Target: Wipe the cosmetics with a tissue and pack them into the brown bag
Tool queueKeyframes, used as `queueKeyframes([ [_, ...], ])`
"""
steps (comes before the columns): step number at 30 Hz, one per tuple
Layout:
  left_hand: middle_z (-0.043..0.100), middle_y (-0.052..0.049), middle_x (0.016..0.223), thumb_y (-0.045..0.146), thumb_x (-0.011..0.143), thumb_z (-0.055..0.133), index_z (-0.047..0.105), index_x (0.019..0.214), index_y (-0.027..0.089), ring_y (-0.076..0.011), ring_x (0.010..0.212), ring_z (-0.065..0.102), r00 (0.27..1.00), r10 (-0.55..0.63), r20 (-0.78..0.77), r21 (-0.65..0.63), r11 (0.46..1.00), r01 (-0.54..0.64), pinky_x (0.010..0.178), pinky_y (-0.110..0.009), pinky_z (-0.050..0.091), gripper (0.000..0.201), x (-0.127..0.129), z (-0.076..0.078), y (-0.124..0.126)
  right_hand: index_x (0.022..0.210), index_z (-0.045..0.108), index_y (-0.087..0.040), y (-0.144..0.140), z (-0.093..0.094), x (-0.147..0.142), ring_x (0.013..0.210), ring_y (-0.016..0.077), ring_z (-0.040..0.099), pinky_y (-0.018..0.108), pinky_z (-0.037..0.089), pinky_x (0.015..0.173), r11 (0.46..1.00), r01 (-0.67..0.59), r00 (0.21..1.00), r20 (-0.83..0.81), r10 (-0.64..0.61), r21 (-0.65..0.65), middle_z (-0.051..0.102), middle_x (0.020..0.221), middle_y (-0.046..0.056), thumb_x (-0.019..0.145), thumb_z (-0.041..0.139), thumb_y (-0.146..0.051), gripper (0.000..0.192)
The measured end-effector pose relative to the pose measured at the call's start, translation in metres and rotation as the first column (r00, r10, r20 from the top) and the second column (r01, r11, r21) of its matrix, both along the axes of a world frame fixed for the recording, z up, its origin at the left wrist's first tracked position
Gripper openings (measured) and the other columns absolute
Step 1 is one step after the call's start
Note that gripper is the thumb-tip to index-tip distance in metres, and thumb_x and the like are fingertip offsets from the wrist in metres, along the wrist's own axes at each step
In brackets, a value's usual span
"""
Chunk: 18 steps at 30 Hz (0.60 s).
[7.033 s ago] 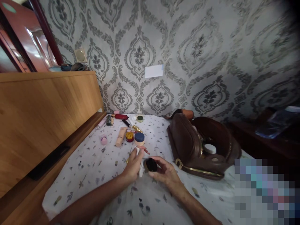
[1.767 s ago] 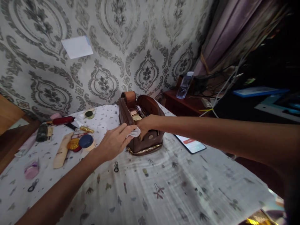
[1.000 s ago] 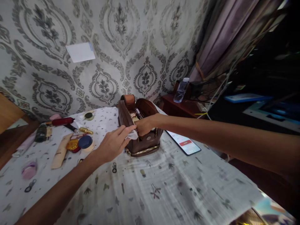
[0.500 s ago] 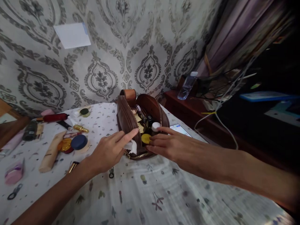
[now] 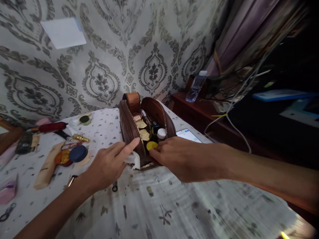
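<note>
A brown leather cosmetic bag [image 5: 128, 124] stands open on the printed white tablecloth [image 5: 174, 205]. Inside it I see gold-lidded jars, a yellow lid [image 5: 151, 145] and a white-capped bottle [image 5: 161, 133]. My left hand [image 5: 107, 164] holds a crumpled white tissue [image 5: 132, 159] against the bag's near side, index finger stretched out on the bag. My right hand [image 5: 183, 159] rests at the bag's front rim, fingertips by the yellow lid; whether it grips anything is hidden.
Left of the bag lie cosmetics: a blue-lidded jar [image 5: 78, 153], a beige tube [image 5: 46, 170], a red case [image 5: 51, 127], a gold lipstick [image 5: 80, 138]. A phone [image 5: 188, 135] lies behind my right hand. A water bottle [image 5: 196, 86] stands on the dark side table with cables.
My right hand has drawn back out of the bag to its front rim. My left hand stays on the bag's side with the tissue. The view has shifted slightly.
</note>
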<state>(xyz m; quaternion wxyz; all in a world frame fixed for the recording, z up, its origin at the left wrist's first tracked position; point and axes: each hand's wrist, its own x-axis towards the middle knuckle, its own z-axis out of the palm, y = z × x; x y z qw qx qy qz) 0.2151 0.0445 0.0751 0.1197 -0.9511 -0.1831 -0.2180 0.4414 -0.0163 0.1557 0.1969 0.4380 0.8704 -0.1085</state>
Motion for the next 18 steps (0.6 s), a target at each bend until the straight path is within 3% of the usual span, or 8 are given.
queueKeyframes([
  [6, 0.063, -0.004, 0.088, 0.006, 0.086, 0.034, 0.014, 0.153, 0.017, -0.0158, 0.069, 0.061, 0.999, 0.023, -0.024, 0.003, 1.000, -0.023, 0.051, -0.021, 0.046, 0.071, 0.000, 0.000, -0.001, 0.105, 0.059, -0.011, -0.003, -0.009, 0.003, 0.079, 0.0239, 0.062, 0.034, 0.044, 0.071, 0.998, -0.030, 0.999, -0.007, 0.031, 0.059, 0.067, 0.086, 0.011, 0.072, 0.060, -0.011, 0.033],
  [12, 0.064, -0.005, 0.091, 0.005, 0.086, 0.035, 0.019, 0.150, 0.016, -0.0170, 0.073, 0.061, 0.999, 0.036, -0.026, -0.028, 0.999, -0.037, 0.051, -0.022, 0.046, 0.066, -0.002, -0.001, -0.004, 0.106, 0.061, -0.014, -0.011, -0.013, 0.022, 0.073, 0.0165, 0.060, 0.029, 0.044, 0.067, 0.979, 0.004, 0.977, -0.209, 0.040, 0.206, 0.066, 0.089, 0.007, 0.078, 0.050, -0.006, 0.032],
  [15, 0.063, -0.004, 0.089, 0.006, 0.087, 0.035, 0.018, 0.150, 0.015, -0.0171, 0.071, 0.061, 1.000, 0.028, -0.009, -0.036, 0.999, -0.028, 0.050, -0.023, 0.045, 0.066, -0.003, -0.003, -0.004, 0.108, 0.062, -0.016, -0.009, -0.006, 0.030, 0.079, 0.0170, 0.061, 0.029, 0.046, 0.072, 0.924, 0.026, 0.954, -0.285, 0.091, 0.381, 0.067, 0.092, 0.007, 0.082, 0.046, -0.005, 0.033],
  [18, 0.063, -0.004, 0.088, 0.006, 0.087, 0.034, 0.015, 0.151, 0.016, -0.0167, 0.070, 0.060, 0.999, 0.029, -0.012, -0.044, 0.999, -0.030, 0.049, -0.022, 0.044, 0.068, -0.003, -0.002, -0.004, 0.105, 0.064, -0.015, -0.002, -0.004, 0.035, 0.092, 0.0214, 0.060, 0.034, 0.047, 0.081, 0.827, -0.047, 0.963, -0.194, 0.186, 0.560, 0.068, 0.097, 0.010, 0.082, 0.047, -0.003, 0.032],
])
